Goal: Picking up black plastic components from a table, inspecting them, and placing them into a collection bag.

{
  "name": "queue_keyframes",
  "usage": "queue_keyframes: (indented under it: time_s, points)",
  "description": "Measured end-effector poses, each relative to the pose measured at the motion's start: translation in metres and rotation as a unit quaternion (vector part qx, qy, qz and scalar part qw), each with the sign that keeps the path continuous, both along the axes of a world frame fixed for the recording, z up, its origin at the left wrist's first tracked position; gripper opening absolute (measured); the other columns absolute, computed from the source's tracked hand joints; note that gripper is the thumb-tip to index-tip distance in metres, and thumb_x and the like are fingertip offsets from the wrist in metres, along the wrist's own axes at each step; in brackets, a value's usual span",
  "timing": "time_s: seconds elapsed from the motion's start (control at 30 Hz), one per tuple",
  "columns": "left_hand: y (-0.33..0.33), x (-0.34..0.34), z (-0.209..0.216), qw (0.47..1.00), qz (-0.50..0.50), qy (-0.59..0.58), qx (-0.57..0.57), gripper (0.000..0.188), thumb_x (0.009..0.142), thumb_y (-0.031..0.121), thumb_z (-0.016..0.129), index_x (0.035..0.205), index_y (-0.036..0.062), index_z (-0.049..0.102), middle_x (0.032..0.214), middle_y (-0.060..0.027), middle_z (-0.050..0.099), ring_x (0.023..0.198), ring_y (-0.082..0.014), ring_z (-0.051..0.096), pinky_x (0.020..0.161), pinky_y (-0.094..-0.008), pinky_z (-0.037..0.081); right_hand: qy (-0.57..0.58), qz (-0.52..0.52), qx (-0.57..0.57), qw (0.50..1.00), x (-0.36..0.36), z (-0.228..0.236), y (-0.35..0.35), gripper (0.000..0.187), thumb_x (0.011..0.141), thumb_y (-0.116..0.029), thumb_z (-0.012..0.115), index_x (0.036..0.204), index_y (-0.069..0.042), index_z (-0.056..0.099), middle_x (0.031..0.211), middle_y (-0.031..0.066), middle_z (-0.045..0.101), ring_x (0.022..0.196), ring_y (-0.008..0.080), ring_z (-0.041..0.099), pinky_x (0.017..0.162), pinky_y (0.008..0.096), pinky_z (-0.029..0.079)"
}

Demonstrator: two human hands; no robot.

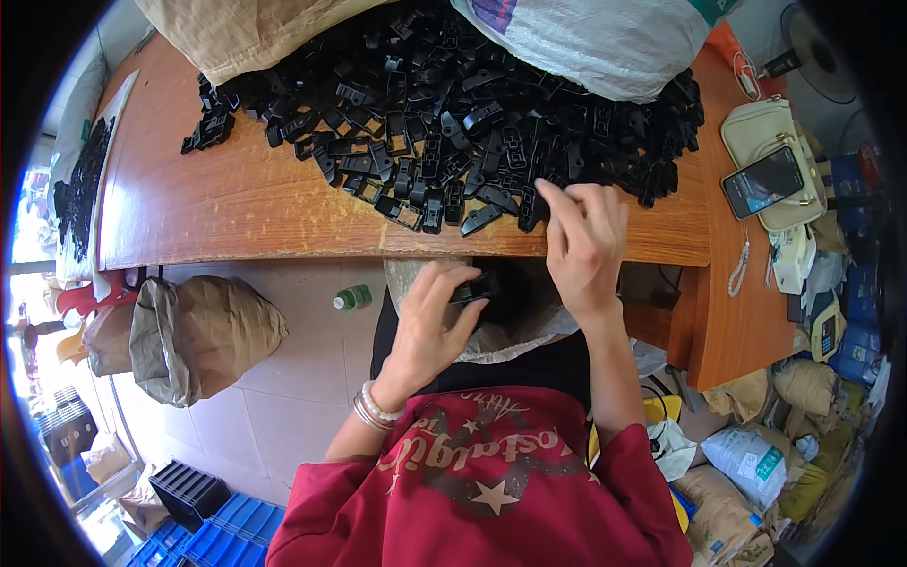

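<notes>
Black plastic parts, small and moulded with slots and openings, lie in a large heap on the wooden table. Below the table's near edge, my left hand pinches one dark plastic part between thumb and fingers, above a bag on my lap. My right hand reaches over the near edge of the heap. Its index finger stretches toward a black part there and the other fingers curl loosely; the undersides of the fingers are hidden. In my lap, the pale bag gapes, its inside dark.
A brown sack and a white woven sack rest behind the heap. At right lie a phone and a cream bag. A paper sack and green bottle stand on the floor; blue crates are at lower left.
</notes>
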State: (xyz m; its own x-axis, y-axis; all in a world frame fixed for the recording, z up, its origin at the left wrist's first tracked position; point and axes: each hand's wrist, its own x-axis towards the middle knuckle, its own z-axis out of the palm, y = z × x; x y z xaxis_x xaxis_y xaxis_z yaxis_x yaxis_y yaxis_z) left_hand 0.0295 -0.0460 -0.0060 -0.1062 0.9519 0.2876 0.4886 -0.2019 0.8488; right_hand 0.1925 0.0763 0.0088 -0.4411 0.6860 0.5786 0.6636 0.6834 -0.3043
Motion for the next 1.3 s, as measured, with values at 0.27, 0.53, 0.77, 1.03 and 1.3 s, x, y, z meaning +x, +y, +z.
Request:
queue_keyframes:
  time_s: [0.27,0.53,0.77,1.03,1.3]
  points:
    - [0.0,0.008,0.0,0.988,0.021,-0.092,-0.125,0.038,0.071,0.002,0.076,0.107,-0.0008,0.061,0.095,-0.0112,0.06,0.093,-0.0234,0.06,0.081,-0.0331,0.047,-0.134,0.05,-0.002,0.99,0.005,0.0,0.01,0.04,0.07,0.007,0.066,0.107,-0.006,0.068,0.118,0.0096,0.054,0.106,0.0273,0.051,0.081,0.0392,0.04]
    - [0.014,0.016,-0.01,0.921,0.013,-0.325,-0.215,0.029,0.083,-0.001,0.071,0.109,-0.0041,0.059,0.067,-0.0045,0.063,0.063,-0.0092,0.065,0.057,-0.021,0.05,-0.007,0.159,-0.045,0.986,0.027,0.006,0.001,0.033,0.071,-0.001,0.074,0.103,-0.001,0.066,0.1,0.0091,0.065,0.091,0.0243,0.06,0.075,0.0366,0.045]
    - [0.012,0.012,0.0,0.907,-0.045,-0.338,-0.247,0.038,0.083,0.002,0.072,0.115,-0.0102,0.056,0.069,-0.0073,0.067,0.064,-0.0098,0.065,0.06,-0.0214,0.052,0.198,0.198,-0.245,0.928,0.027,-0.006,-0.043,0.034,0.072,0.008,0.07,0.105,-0.001,0.069,0.1,0.0094,0.066,0.085,0.024,0.061,0.07,0.0322,0.05]
    - [0.01,0.012,0.013,0.903,-0.046,-0.343,-0.253,0.034,0.088,0.004,0.066,0.119,-0.0073,0.057,0.077,-0.0119,0.071,0.074,-0.0122,0.07,0.064,-0.0215,0.052,0.203,0.196,-0.216,0.935,0.025,-0.007,-0.051,0.027,0.075,0.006,0.069,0.101,-0.002,0.072,0.103,0.0097,0.065,0.09,0.0239,0.061,0.076,0.0323,0.05]
    - [-0.002,0.019,0.014,0.984,-0.039,-0.155,-0.082,0.034,0.086,-0.003,0.062,0.119,-0.0007,0.057,0.094,-0.0156,0.069,0.077,-0.0202,0.072,0.065,-0.0266,0.054,0.297,0.128,-0.343,0.882,0.013,-0.012,-0.065,0.028,0.077,0.007,0.069,0.105,0.001,0.067,0.101,0.0119,0.066,0.089,0.0241,0.065,0.078,0.0313,0.051]
